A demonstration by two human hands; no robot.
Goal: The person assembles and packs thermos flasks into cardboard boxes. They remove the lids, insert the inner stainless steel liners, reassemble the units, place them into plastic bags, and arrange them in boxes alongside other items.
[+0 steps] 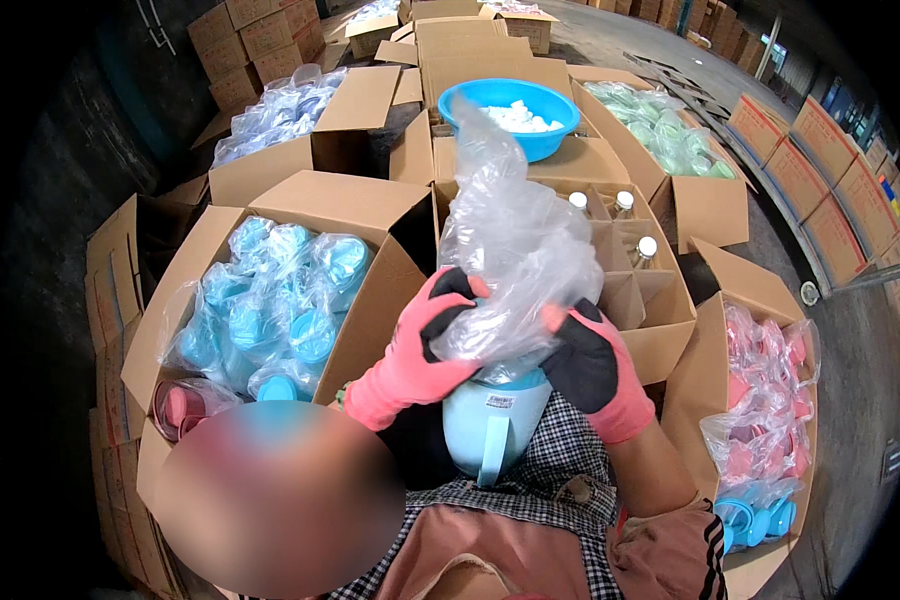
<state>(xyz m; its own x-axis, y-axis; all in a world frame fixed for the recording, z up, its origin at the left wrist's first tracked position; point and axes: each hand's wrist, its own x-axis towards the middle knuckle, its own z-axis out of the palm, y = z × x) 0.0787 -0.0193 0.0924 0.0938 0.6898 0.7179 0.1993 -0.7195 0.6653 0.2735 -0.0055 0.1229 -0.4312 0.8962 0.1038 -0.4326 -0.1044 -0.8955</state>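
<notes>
A light blue jug [475, 425] with a side handle and a small label rests against my checked apron, its handle turned toward me. Clear plastic bag [515, 235] film covers its mouth and stands up tall and crumpled above it. My left hand [420, 345], in a pink and black glove, pinches the bag's left side just above the rim. On the other side my right hand [595, 370], gloved alike with a bare fingertip showing, closes on the film near the rim. The jug's top is mostly hidden by the plastic.
An open carton [670, 335] with dividers and white-capped bottles [625, 203] stands ahead. Bagged blue jugs [260, 320] fill the left carton; bagged pink items [760, 400] fill the right. Behind are a blue basin [530, 140] of white pieces and bagged green items [660, 130].
</notes>
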